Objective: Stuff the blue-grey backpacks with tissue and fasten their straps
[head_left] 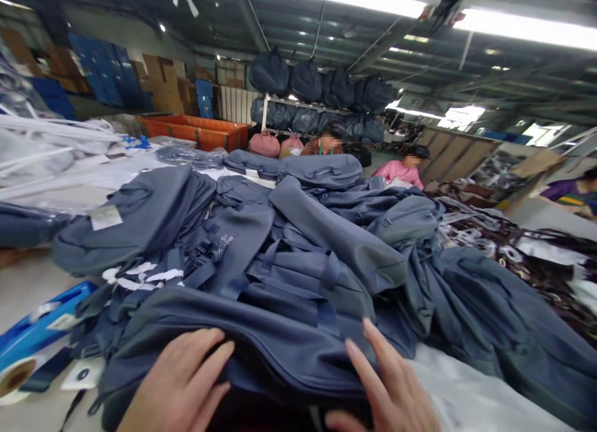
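I find the navy bag (289,342) at the near side of the heap (336,224), its dark mouth agape; the right hand (392,382) is spread, fingertips near the rim, while the left hand (180,379) lies bent over the front cloth, and I cannot tell whether it grips. I judge the bag light, soft and apt to sag, not fragile, best held by the rim at each end of the mouth. Its cloth looks smooth and matt with flat webbing straps (328,314), beside rounded, slumped bags (152,196) and a glossy blue tape dispenser (35,345)
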{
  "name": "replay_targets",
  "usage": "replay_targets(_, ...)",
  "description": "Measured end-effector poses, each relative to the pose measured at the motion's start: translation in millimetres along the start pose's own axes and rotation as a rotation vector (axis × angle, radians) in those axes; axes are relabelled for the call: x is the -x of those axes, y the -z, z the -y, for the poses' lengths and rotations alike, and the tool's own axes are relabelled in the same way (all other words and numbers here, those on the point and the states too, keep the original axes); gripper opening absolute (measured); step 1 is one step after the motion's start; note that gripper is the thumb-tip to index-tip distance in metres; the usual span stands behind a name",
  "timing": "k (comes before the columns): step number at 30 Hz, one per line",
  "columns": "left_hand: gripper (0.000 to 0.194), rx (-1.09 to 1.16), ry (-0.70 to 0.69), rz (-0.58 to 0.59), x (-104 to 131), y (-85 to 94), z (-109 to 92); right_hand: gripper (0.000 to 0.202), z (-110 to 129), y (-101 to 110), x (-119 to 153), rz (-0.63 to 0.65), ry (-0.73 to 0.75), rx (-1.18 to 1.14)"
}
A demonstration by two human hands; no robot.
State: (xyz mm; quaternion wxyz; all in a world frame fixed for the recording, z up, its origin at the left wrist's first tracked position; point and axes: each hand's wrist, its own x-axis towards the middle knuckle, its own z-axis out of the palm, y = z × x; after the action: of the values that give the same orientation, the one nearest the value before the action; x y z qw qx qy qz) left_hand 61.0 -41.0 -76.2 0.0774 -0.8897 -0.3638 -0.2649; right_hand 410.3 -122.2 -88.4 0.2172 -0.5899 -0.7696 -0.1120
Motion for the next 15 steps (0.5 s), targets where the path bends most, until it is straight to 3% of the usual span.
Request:
replay_targets(2, 0.039, -0.041, -0.033, 0.042, -19, -7.6, -15, 0.082, -1, -6, -38, 0.176, 0.037, -0.050)
replay_targets(4, 0.040, -0.044, -0.021, 0.046, -32, -11.5, -23, 0.070, -7, -8, -69, 0.364, 0.044, -0.166)
replay_targets(8, 0.041, -0.017, -0.023, 0.045, -53, -14.2, -28, 0.041, -19, 4, -101, 0.652, -0.015, -0.429)
replay_targets(11, 0.035, -0.025, 0.003, 0.023, -71, -23.6, -28, 0.032, -21, 15, -108, 0.750, -0.058, -0.465)
replay_targets(15, 0.028, 0.113, -0.057, -0.101, -75, -28.0, -29, 0.038, -24, 16, -117, 0.732, -0.070, -0.379)
